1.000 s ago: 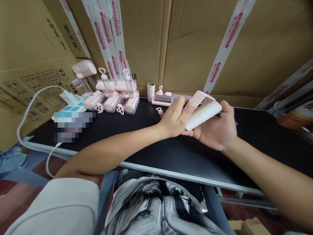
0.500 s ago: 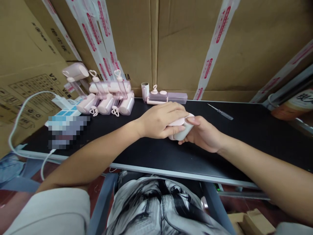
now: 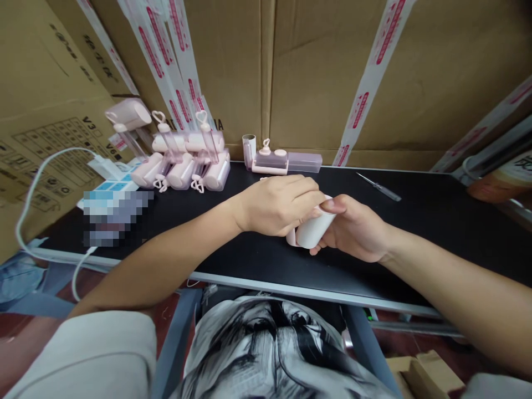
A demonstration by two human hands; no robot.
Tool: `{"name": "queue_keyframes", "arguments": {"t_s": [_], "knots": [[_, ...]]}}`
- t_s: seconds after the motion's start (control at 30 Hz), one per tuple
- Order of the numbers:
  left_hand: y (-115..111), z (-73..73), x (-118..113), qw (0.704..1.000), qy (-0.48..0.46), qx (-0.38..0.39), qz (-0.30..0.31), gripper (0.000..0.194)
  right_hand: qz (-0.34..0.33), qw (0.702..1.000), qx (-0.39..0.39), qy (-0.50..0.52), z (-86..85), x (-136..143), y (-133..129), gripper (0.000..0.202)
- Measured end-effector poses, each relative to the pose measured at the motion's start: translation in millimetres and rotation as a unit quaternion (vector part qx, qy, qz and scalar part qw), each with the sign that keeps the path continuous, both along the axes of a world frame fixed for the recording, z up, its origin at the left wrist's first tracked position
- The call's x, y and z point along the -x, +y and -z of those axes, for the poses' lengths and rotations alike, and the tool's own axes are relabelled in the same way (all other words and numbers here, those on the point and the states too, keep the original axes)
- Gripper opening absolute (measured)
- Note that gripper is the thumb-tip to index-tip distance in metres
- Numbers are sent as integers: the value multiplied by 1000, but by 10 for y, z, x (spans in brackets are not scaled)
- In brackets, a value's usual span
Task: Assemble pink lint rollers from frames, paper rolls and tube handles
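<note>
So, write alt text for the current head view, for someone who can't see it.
Left hand and right hand hold a white cylinder with a pink piece above a black tabletop. Pink and lilac plastic parts with heart-shaped loops are piled at left beside a power strip; a screwdriver lies at right.

The white roll (image 3: 316, 228) slants more steeply than a second ago. The left hand (image 3: 280, 205) now curls its fingers at the roll's upper end, and the broad pink flap earlier under its thumb no longer shows clearly.
</note>
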State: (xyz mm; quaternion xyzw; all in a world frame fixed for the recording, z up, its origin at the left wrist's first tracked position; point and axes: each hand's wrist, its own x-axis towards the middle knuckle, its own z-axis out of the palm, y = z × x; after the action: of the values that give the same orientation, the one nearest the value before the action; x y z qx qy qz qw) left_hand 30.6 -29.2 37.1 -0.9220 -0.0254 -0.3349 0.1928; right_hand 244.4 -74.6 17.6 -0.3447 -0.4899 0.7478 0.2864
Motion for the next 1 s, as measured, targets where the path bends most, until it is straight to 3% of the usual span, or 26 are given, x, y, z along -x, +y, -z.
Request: {"name": "queue_keyframes", "arguments": {"t_s": [0.43,0.6,0.87,1.0], "knots": [[-35,-33,-9,994,56,74,-56,44,-18,1000,-10,-3,34,-5,20,33],[7,-37,-19,993,44,104,-42,46,-22,1000,-17,2,50,19,26,34],[95,-38,-35,971,-4,234,-40,32,-6,1000,2,1,28,79,91,37],[198,-39,-79,939,-65,332,-58,49,38,999,-12,7,65,98,165,37]]}}
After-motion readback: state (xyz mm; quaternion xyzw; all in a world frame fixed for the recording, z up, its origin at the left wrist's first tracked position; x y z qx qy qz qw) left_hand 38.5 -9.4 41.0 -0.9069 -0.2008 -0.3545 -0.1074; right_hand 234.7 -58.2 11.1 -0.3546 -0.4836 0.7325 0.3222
